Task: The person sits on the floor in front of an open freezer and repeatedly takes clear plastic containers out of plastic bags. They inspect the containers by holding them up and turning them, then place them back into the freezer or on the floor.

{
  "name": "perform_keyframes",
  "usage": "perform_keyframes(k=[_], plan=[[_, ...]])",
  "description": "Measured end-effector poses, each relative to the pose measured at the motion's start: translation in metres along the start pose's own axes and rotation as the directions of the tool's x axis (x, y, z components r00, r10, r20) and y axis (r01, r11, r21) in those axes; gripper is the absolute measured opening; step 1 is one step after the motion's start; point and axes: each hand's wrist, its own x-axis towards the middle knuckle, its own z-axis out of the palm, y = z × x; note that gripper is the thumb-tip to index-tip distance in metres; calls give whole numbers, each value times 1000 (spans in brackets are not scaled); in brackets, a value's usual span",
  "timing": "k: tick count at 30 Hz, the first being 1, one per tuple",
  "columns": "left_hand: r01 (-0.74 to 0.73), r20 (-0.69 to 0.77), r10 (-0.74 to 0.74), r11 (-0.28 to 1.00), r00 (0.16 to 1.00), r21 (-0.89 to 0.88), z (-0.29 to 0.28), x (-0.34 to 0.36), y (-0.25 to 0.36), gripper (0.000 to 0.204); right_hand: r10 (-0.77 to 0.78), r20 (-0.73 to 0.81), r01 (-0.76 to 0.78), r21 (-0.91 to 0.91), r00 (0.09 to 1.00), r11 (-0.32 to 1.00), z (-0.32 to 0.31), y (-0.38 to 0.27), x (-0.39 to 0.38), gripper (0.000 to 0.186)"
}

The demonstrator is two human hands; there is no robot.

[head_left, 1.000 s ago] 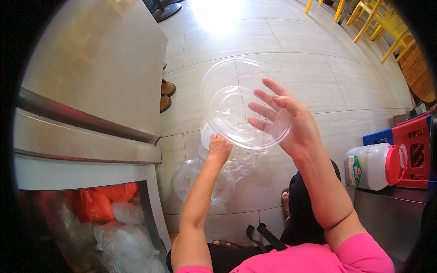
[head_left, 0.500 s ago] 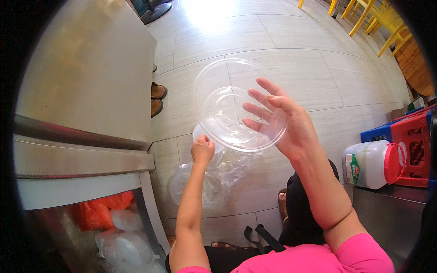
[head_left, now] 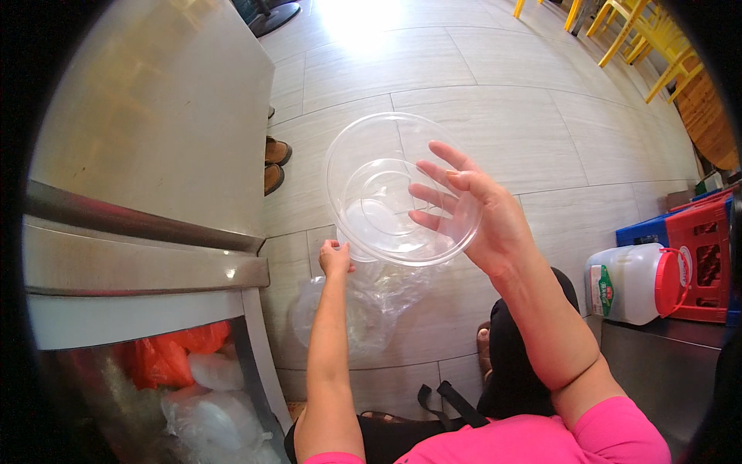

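Note:
A clear round plastic bowl (head_left: 363, 174) is held up at chest height, its wide rim tilted toward me. My right hand (head_left: 479, 205) grips it by its right side, the spread fingers showing through the clear wall. Below its lower left edge is my left hand (head_left: 335, 257), fingers closed on the edge of a pale translucent disc (head_left: 369, 223), seen partly through the bowl; whether that is a lid or another bowl I cannot tell. A crumpled clear plastic bag (head_left: 359, 317) with round clear pieces inside lies on the floor under my left forearm.
At left stands a metal cabinet (head_left: 154, 116) with an open lower compartment holding an orange-red bag (head_left: 166, 359) and clear bags (head_left: 216, 417). Brown shoes (head_left: 275, 164) poke out beside it. To the right are a white jug (head_left: 630, 282) with red lid and a red crate (head_left: 699, 255). Yellow chairs (head_left: 657, 39) stand far right.
The bowl has come slightly down and turned a little more face-on. My left hand has shifted a little left and down, its fingers still closed. My right hand keeps its hold.

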Motion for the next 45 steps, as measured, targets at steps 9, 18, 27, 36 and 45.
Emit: perform_keyframes(k=[9,18,27,36,45], plan=[[-308,-128,376,877,918,368,3,8,-15,39,12,10,-12,-9,1000,1000,4,3,-2,51],[-652,437,517,366,736,664,20,-12,51,97,-30,-8,30,-28,1000,999,-8,-8,-2,59],[-639,557,317,317,768,701,35,-45,71,114,17,4,-17,51,1000,999,-17,-10,15,51],[-688,214,746,408,630,600,3,-29,80,32,-18,-13,18,3,1000,1000,-13,-10,15,57],[-281,-195,205,776,959,-565,-51,28,71,16,0,2,0,-25,1000,1000,-3,0,11,57]])
